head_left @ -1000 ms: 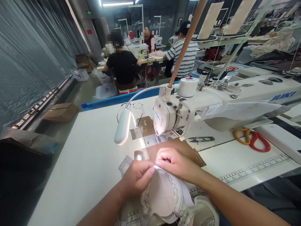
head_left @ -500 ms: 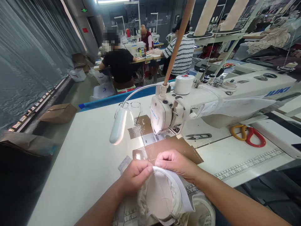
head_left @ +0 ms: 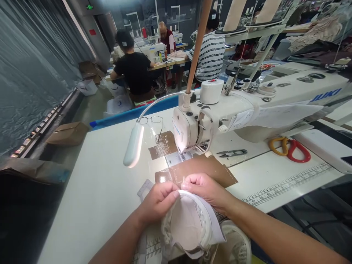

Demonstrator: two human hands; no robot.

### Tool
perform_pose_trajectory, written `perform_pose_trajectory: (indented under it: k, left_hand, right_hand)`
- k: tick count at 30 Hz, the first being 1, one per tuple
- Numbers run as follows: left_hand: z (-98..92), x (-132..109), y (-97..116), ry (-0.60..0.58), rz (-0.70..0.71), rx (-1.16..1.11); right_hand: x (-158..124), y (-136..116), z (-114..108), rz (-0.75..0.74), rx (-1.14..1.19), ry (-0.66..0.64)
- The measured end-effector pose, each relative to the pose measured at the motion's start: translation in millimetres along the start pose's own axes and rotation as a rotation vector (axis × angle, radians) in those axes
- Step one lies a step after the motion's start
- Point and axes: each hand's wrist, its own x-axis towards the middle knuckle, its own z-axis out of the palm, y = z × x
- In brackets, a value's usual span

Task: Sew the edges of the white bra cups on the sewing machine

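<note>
My left hand (head_left: 158, 201) and my right hand (head_left: 205, 189) meet at the near edge of the white sewing table (head_left: 101, 183). Both pinch the top rim of a pale pink padded bra cup with white edging (head_left: 189, 225), fingers closed on it. The cup hangs toward me, lace trim at its lower side. Just beyond my hands lies a brown sheet (head_left: 198, 168), and behind it stands the white sewing machine (head_left: 220, 113) with its needle area (head_left: 189, 148).
A gooseneck lamp (head_left: 133, 146) glows left of the machine, eyeglasses (head_left: 152, 121) behind it. Thread snips (head_left: 231, 153) and red-and-yellow scissors (head_left: 291, 150) lie to the right. Other workers (head_left: 134, 71) sit at machines in the back. A cardboard box (head_left: 67, 132) is on the floor, left.
My hands and the cup stay pinched together; they have shifted only slightly. The view has tilted a little, so the machine sits higher and further left.
</note>
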Motion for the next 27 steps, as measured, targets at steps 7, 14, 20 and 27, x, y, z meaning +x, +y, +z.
perform_pose_trajectory:
  k: [7,14,20,27]
  left_hand:
    - [-0.3,1.2,-1.4,0.035,-0.014,0.028]
    - [-1.0,0.1,1.0,0.023,0.009,0.06]
    - [1.1,-0.9,0.4,-0.054,0.031,0.021]
    - [-4.8,4.1,-0.3,-0.009,-0.09,-0.069]
  right_hand:
    - [0.7,-0.6,4.1,-0.201,-0.083,0.208]
    - [-2.8,1.3,4.5,-0.114,-0.179,0.055]
    - [2.7,-1.5,-8.2,-0.269,0.035,0.391]
    - [-16.3,-4.6,-30.0,-0.213,0.51,0.138]
